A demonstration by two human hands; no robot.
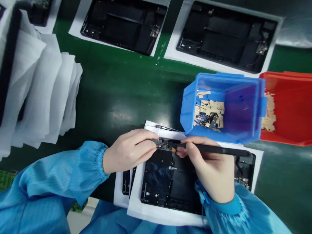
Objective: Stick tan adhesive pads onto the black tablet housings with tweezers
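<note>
A black tablet housing lies on white sheets before me. Above its upper left edge, the fingertips of my left hand are pinched together; whatever is between them is too small to make out. My right hand grips black tweezers, held nearly level, their tips pointing left toward my left fingertips. A small tan piece shows just below the tips. Part of the housing's right side is hidden by my right hand.
A blue bin with tan-backed parts and thin wires stands beyond my right hand, next to a red bin. Two more housings lie on white sheets at the back. White sheets hang in a row at left.
</note>
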